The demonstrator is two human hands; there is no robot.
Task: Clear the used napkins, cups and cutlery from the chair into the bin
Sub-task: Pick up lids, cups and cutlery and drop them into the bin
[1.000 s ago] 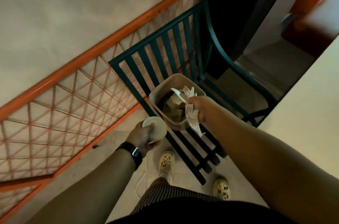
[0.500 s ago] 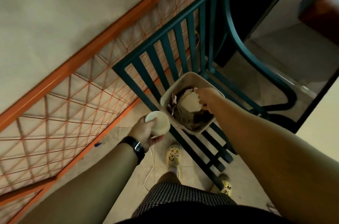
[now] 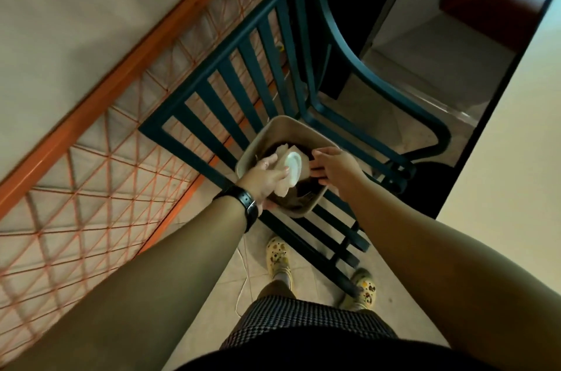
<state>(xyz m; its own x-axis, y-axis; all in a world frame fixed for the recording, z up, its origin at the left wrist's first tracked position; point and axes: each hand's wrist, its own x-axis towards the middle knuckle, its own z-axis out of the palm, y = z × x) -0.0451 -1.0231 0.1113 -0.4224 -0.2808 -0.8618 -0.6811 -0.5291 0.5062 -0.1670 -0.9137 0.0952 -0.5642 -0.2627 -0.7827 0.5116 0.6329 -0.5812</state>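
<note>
The left hand point(image 3: 264, 178) is holding a white cup point(image 3: 293, 166) together with a crumpled napkin point(image 3: 281, 188) over the mouth of the beige bin point(image 3: 303, 209), its fingers wrapped round the cup's side so that the cup is lying tilted, its rim facing up toward the camera. A black watch point(image 3: 247, 207) is sitting on that wrist; no writing can be read on it. The right hand point(image 3: 335, 166) is reaching in from the other side with its fingers stretched toward the cup, grasping nothing; whether the fingertips are touching the cup cannot be told.

The bin is standing on the slatted seat of a dark green chair point(image 3: 243, 67), and more pale paper is lying inside it. No label or brand is showing on bin or cup.

The chair is standing on pale floor tiles point(image 3: 212, 294) beside an orange lattice railing point(image 3: 91, 134) set against a plain wall. A pale counter point(image 3: 516, 158) is running along the right, and two patterned clogs point(image 3: 277, 255) are showing below.
</note>
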